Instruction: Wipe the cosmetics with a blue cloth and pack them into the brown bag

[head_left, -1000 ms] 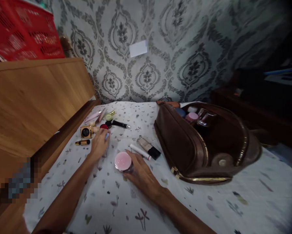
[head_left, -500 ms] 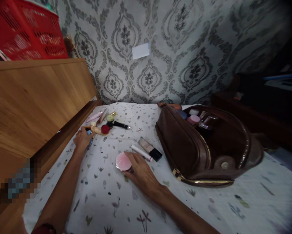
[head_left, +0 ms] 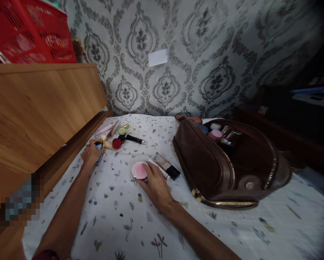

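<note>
My right hand (head_left: 157, 186) is closed around a round pink-lidded jar (head_left: 139, 169), low over the patterned white cloth. Just beyond its fingers lie a white tube (head_left: 166, 176), partly covered by the hand, and a clear bottle with a black cap (head_left: 166, 166). Farther left, my left hand (head_left: 90, 154) has its fingers closed on a small blue item (head_left: 99, 147) whose kind I cannot make out. Beside it lie a beige tube (head_left: 108, 144), a red round item (head_left: 117, 143), a black tube (head_left: 135, 139) and a pale green round item (head_left: 122, 130).
A brown bag (head_left: 202, 162) stands unzipped on the right, with cosmetics inside, among them a pink-lidded container (head_left: 215, 135). A wooden cabinet (head_left: 43, 108) borders the left side, carrying a red basket (head_left: 34, 32). Behind rises a patterned wall (head_left: 183, 76).
My right hand has shifted slightly away from me and to the right with the pink-lidded jar, covering more of the white tube. My left hand has hardly moved.
</note>
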Action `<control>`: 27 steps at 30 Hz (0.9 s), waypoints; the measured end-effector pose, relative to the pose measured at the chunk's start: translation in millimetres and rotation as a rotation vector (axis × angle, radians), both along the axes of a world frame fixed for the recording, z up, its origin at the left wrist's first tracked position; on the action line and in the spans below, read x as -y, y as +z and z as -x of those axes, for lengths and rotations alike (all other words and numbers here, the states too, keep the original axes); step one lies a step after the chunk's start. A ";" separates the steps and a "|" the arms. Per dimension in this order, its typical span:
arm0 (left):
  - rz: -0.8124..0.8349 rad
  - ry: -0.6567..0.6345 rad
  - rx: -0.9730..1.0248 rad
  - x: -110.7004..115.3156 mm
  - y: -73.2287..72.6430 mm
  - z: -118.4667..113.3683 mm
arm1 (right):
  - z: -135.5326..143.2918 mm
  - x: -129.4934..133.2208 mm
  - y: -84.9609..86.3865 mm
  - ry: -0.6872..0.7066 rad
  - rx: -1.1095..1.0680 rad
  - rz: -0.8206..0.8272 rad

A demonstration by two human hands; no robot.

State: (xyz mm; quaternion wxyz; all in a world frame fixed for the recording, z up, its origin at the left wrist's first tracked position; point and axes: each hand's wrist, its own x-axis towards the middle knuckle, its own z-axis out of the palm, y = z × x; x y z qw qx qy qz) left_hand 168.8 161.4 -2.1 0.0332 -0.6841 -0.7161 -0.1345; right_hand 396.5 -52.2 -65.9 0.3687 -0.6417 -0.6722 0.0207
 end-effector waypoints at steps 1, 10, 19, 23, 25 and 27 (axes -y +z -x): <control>-0.015 -0.011 -0.007 2.3 0.7 -0.9 | 0.2 0.6 -0.4 0.003 -0.003 -0.005; -0.162 -0.397 -0.110 24.1 -3.5 -48.6 | 0.2 6.1 7.5 0.038 -0.074 0.033; -0.138 -0.486 -0.048 14.9 -16.2 -55.3 | -1.5 16.3 24.2 0.071 -0.150 0.129; -0.118 -0.573 0.335 28.4 -6.6 -60.6 | -5.7 21.6 31.6 0.018 -0.237 0.047; -0.103 -0.599 0.555 52.7 0.6 -70.0 | -6.6 24.1 35.7 0.005 -0.340 -0.034; -0.073 -0.677 0.694 83.7 6.1 -81.3 | -6.1 23.4 38.4 0.036 -0.549 -0.069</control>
